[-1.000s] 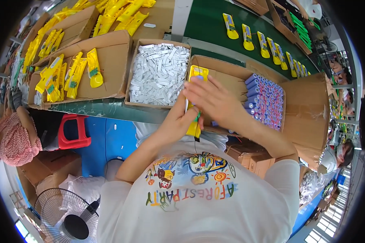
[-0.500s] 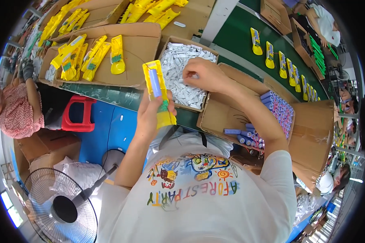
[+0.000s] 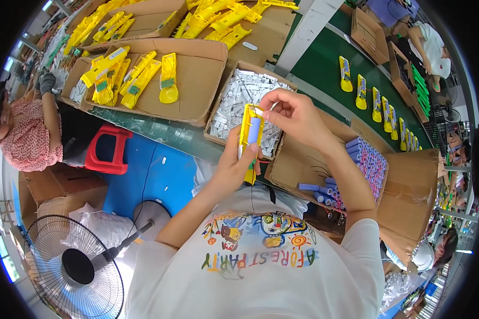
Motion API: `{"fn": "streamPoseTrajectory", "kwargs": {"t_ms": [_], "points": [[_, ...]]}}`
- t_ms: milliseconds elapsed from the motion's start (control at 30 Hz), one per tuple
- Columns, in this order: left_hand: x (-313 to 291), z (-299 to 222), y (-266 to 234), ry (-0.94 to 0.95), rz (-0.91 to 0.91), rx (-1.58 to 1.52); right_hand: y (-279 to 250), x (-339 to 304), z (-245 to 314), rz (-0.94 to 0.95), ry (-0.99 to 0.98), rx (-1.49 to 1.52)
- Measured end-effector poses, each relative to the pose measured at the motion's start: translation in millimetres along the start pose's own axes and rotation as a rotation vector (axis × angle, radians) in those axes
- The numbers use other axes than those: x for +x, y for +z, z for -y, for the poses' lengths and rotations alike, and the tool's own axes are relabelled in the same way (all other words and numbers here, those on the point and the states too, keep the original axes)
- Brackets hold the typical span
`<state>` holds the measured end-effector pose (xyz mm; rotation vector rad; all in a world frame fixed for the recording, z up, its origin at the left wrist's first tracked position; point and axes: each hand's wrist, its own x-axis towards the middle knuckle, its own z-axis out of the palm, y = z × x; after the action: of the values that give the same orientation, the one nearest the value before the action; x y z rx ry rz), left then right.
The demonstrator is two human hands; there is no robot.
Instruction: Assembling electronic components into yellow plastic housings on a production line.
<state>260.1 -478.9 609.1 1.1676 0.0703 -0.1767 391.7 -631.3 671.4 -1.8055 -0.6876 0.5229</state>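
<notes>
My left hand point(image 3: 230, 166) is wrapped round a yellow plastic housing point(image 3: 244, 134), held at a slant above the front of the table. Inside the housing lies a purple cylindrical battery point(image 3: 254, 130), with a bit of green circuit board below it, partly under my fingers. At the housing's upper end my right hand point(image 3: 299, 118) pinches with thumb and forefinger; what sits between the fingertips is too small to make out. A thin dark wire point(image 3: 245, 85) runs up from that end. Right behind both hands stands a carton of small white plastic pieces point(image 3: 231, 103).
To the right, a carton point(image 3: 292, 157) holds many purple batteries point(image 3: 368, 162). Yellow housings with circuit boards lie in a carton point(image 3: 194, 90) at left. More housings point(image 3: 361, 93) line a green surface at far right. A fan point(image 3: 80, 266), red stool point(image 3: 107, 150) and co-workers are around.
My right hand has come out of the white pieces to the housing's upper end. My left hand has carried the housing rightward and turned it more upright.
</notes>
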Motion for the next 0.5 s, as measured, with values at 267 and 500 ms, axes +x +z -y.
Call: {"fn": "streamPoseTrajectory", "kwargs": {"t_ms": [267, 500], "points": [[-1, -9, 6, 0.025, 0.08, -0.093, 15, 7, -8, -0.238, -0.221, -0.135], [46, -26, -11, 0.347, 0.122, 0.299, -78, 3, -53, -0.33, -0.279, -0.263]]}}
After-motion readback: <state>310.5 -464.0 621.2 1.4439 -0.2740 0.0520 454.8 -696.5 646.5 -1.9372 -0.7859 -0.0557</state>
